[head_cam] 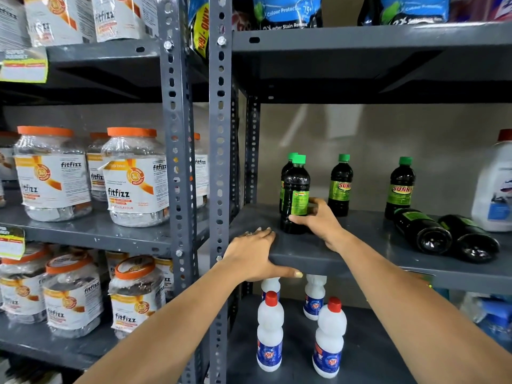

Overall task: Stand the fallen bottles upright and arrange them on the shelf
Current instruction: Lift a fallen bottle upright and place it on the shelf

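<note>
Shelf: grey painted steel on slotted angle posts, mid-right of the frame; its flat deck bears the task's dark bottles.
White jug: big, opaque plastic with a red cap, at the right edge – not part of the job, it seems.
Fallen bottles: two, lying side by side at centre right with round bases toward the camera; smooth cylinders, so they will likely roll if nudged.
Upright bottles: two stand apart at the back, green caps, green "SUNNY" labels.
Held bottle: dark glossy plastic, upright near the shelf's left end, just in front of another like it – probably being set into a row.
Right hand: wrapped around that bottle's lower body, thumb in front.
Left hand: holds no bottle; fingers flat on the deck, thumb under the lip, apparently as a brace.
</note>
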{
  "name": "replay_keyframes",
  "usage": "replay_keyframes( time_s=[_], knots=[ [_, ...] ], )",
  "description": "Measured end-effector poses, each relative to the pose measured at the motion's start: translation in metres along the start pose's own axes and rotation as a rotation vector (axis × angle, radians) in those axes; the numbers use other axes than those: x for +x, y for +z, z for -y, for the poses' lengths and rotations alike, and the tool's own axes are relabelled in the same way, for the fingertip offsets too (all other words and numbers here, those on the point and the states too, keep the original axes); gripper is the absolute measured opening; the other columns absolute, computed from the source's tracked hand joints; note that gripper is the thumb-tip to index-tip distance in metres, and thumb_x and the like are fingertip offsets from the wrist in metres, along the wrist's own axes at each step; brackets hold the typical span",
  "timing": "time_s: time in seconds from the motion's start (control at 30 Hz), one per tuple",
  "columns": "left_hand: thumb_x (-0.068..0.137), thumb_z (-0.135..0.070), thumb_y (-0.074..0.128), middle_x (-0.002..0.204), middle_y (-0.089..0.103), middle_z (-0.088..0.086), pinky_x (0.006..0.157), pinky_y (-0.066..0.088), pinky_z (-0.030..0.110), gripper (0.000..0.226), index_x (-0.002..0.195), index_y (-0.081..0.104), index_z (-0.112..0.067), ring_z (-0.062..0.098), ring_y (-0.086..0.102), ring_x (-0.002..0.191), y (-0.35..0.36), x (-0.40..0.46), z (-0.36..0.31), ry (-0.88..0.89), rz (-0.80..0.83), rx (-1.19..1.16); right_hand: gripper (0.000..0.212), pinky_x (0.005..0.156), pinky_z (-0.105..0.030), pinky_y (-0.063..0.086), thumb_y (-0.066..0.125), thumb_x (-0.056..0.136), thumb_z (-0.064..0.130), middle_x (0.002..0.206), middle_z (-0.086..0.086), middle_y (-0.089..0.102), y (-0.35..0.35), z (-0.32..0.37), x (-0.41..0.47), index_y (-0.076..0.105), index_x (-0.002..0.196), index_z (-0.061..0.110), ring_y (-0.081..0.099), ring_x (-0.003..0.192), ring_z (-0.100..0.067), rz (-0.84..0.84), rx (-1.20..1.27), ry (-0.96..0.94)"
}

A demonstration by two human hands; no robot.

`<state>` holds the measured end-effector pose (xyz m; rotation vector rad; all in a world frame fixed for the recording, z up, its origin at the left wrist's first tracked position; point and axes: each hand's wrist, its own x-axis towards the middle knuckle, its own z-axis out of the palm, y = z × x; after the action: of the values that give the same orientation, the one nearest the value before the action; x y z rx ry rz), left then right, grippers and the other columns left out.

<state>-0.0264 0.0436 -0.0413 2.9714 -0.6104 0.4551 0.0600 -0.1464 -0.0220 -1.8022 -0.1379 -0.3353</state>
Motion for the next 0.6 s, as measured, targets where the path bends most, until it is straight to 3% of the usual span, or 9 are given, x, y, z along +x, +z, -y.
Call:
replay_keyframes(
  time_s=[0.17, 0.37, 0.5, 0.6],
  knots=[
    [0.064, -0.091, 0.049, 0.161, 0.024, 0.001, 0.111, 0.028, 0.039, 0.116, 0.152, 0.026, -0.019, 0.024, 0.028, 0.143, -0.001, -0.001, -0.001, 0.004, 0.000, -0.004, 0.085, 0.106, -0.034, 0.038, 0.060, 0.076, -0.017, 0.130, -0.005, 0.057, -0.001, 0.002, 0.007, 0.029, 0.148, 0.014, 0.053, 0.120, -0.023, 0.100, 0.092, 0.048],
    [0.065, -0.089, 0.051, 0.160, 0.025, 0.001, 0.111, 0.029, 0.041, 0.114, 0.152, 0.026, -0.019, 0.024, 0.029, 0.143, -0.004, -0.002, -0.001, 0.001, 0.010, -0.006, 0.084, 0.102, -0.033, 0.040, 0.079, 0.067, -0.006, 0.123, -0.006, 0.058, 0.012, 0.006, 0.008, 0.037, 0.138, 0.011, 0.054, 0.115, -0.022, 0.050, 0.062, 0.074],
    [0.064, -0.090, 0.051, 0.157, 0.032, 0.001, 0.110, 0.032, 0.041, 0.112, 0.149, 0.030, -0.019, 0.024, 0.034, 0.139, -0.003, -0.003, -0.001, 0.009, -0.005, -0.021, 0.085, 0.106, -0.038, 0.040, 0.062, 0.069, -0.019, 0.123, -0.012, 0.060, 0.017, 0.006, 0.015, 0.033, 0.144, 0.009, 0.054, 0.119, -0.028, 0.040, 0.193, 0.082],
    [0.065, -0.089, 0.050, 0.157, 0.031, 0.001, 0.109, 0.031, 0.040, 0.112, 0.150, 0.031, -0.018, 0.025, 0.035, 0.139, -0.003, -0.002, -0.001, 0.015, -0.009, -0.001, 0.084, 0.105, -0.038, 0.041, 0.075, 0.067, -0.011, 0.122, -0.010, 0.060, 0.014, 0.001, 0.014, 0.037, 0.140, 0.009, 0.056, 0.116, -0.025, 0.004, 0.132, 0.061]
  ],
)
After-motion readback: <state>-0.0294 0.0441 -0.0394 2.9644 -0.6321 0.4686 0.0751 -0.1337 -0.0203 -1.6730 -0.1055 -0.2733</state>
